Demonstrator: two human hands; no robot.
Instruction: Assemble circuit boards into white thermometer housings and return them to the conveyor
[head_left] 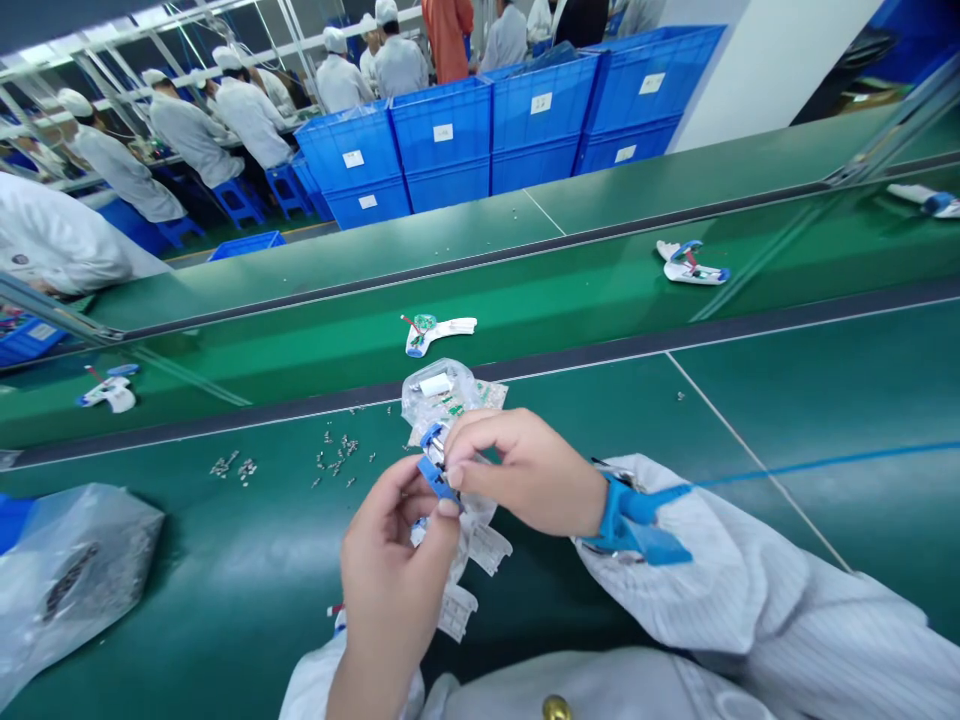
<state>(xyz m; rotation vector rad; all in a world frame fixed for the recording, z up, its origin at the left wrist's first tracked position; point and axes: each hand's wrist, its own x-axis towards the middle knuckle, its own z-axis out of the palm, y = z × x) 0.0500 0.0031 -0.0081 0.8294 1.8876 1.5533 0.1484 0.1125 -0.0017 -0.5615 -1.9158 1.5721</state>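
Both my hands meet over the green bench in front of me. My left hand (390, 570) pinches a small blue and white plastic part (433, 462) from below. My right hand (525, 470) curls over the same part from the right, fingertips pressed on it. A blue strap (637, 515) with a blue cord circles my right wrist. White plastic shells (480, 560) lie under my hands. Just beyond them sits a clear bag (442, 392) with small parts inside.
Small metal screws (337, 455) are scattered on the bench to the left. A grey plastic bag (67, 570) lies at the near left. Half-built white devices (435, 332) (690, 262) (109, 388) ride the green conveyor. Blue crates (510, 130) and seated workers (187, 125) stand beyond.
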